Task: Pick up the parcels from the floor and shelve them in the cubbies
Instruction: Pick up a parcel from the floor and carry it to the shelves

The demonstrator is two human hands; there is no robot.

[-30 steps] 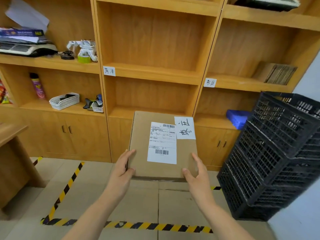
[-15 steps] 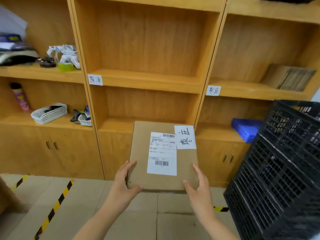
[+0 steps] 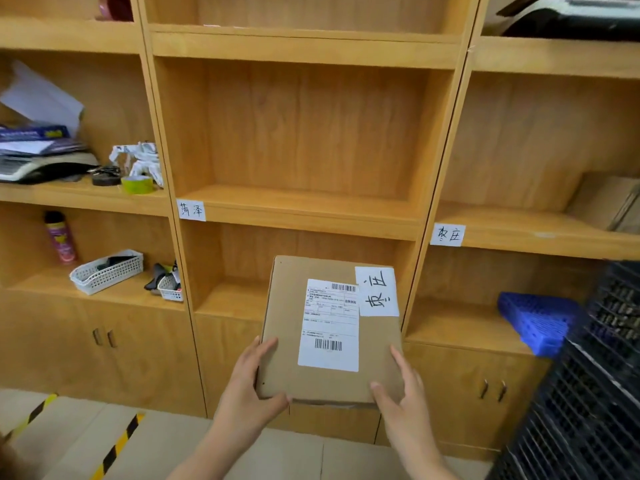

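Note:
I hold a flat brown cardboard parcel (image 3: 287, 341) in front of the wooden cubby shelf (image 3: 304, 211). It carries a white shipping label with barcodes and a white handwritten tag at its top right corner. My left hand (image 3: 247, 393) grips its lower left corner. My right hand (image 3: 403, 400) grips its lower right corner. The parcel is in the air, level with the lower middle cubby (image 3: 239, 271), its far edge near that cubby's opening. A handwritten tag (image 3: 447, 234) marks the shelf edge of the right column, another tag (image 3: 191, 210) the middle column.
Stacked black plastic crates (image 3: 588, 393) stand close at the right. A blue plastic piece (image 3: 536, 317) lies in the lower right cubby, flat cardboard (image 3: 609, 200) in the one above. The left cubbies hold a white basket (image 3: 107, 271), spray can (image 3: 61, 242), tape rolls and papers. Yellow-black floor tape (image 3: 117, 445) runs at bottom left.
I have come closer to the shelf with the parcel held in both hands; the cubbies fill more of the view and the floor tape has slid down and left.

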